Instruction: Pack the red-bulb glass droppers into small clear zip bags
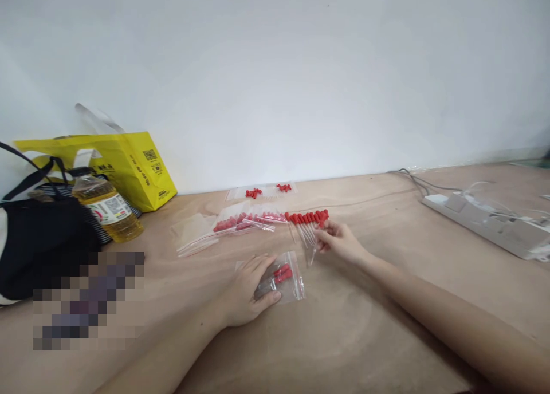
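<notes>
My left hand (253, 288) lies on a clear zip bag (296, 294) with its thumb and fingers apart. Two or so small red-handled pieces (282, 274) show inside that bag. A row of red-handled tools with thin, pale shafts (306, 217) lies beyond, handles pointing away from me. At the right end of this row, the fingers of my right hand (337, 240) are pinched on a red-handled tool (321, 223); its shaft is partly hidden by them. The exact kind of tool is too small to make out.
Left of the row lie overlapping zip bags (244, 219) with red pieces. Another bag (268, 192) with two red clusters is by the wall. An oil bottle (109, 211), a yellow bag (150, 176) and a black bag (47, 245) stand left; a power strip (485, 222) lies right.
</notes>
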### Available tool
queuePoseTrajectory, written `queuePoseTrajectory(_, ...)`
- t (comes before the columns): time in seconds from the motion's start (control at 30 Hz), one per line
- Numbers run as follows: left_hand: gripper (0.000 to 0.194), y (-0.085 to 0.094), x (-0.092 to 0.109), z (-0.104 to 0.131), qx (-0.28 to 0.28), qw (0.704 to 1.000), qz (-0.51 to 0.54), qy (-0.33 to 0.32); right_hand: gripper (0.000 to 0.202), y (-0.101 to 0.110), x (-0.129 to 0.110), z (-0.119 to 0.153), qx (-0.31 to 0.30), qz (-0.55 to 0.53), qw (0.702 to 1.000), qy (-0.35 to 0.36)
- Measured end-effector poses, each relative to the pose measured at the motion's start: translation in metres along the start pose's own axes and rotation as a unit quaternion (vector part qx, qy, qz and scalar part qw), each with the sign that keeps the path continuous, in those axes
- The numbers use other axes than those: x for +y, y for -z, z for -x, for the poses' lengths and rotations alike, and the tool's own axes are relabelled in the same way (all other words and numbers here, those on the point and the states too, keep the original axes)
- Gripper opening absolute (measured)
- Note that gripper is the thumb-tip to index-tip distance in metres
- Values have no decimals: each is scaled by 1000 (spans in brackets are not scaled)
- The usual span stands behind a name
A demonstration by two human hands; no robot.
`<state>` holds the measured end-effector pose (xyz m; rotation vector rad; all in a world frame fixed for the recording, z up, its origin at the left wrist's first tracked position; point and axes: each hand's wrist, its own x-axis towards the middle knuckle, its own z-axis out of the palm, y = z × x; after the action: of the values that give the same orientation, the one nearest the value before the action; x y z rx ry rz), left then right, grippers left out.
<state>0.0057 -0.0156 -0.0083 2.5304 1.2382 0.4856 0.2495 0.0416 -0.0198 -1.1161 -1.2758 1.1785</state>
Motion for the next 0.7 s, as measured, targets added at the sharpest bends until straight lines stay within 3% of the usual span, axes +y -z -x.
queuePoseTrajectory(0.17, 55, -4, 1, -4, -18, 1000, -6, 20, 71, -1, 6, 27, 49, -89, 995, 5)
queuePoseTrajectory(0.3, 55, -7, 3, -7, 0, 1000, 3, 10, 78, -9, 6, 29, 45, -97, 994, -5)
queuePoseTrajectory(0.47, 54, -5, 2, -6, 37, 999, 17, 13, 68, -15, 8, 34, 26, -132, 990, -42)
queuePoseTrajectory(0.7, 58, 3, -16, 6, -34, 998, 47, 12, 30, -16, 7, 39, -32, -220, 968, -114)
